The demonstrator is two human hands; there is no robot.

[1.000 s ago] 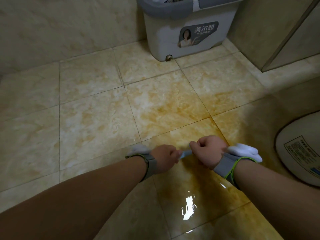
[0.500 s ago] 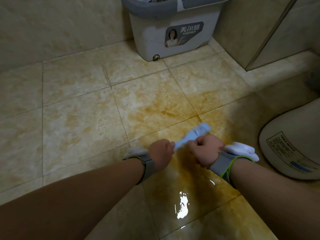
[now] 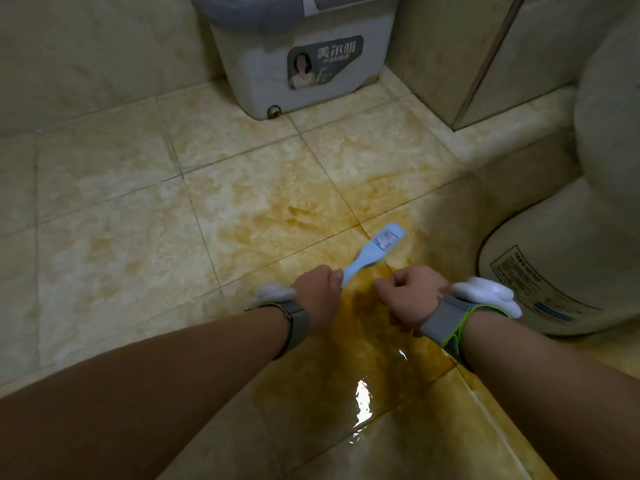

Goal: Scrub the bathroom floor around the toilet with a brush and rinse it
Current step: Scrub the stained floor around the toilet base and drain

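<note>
Left grip [image 3: 317, 294]: fingers curled tight round the end of the brush [image 3: 375, 249] handle. Right grip [image 3: 412, 301]: closed to a fist just beside the handle but apart from it, with nothing seen in it.

Brush: smooth pale-blue plastic, a flat tapering handle widening to a rounded oblong head. A small white sticker sits on the back of the head; its print is unreadable. The head sits over the floor [image 3: 138, 237] at a grout joint, near the toilet [image 3: 571, 230]; contact with the tile cannot be confirmed.

Both wrists carry grey woven bands [image 3: 441, 322], the right one edged lime green, each with a white moulded plastic unit.

Floor: glossy square tiles, cream and amber marbling, wet, with a bright glare patch [image 3: 362, 400] and a darker amber stain under the grips.

Toilet: smooth off-white ceramic, rounded. It bears a printed label, too small to read.

Bucket [image 3: 249, 74]: grey-white plastic, with a dark label [image 3: 323, 60] showing a portrait and white Chinese characters beginning 美尔
</note>
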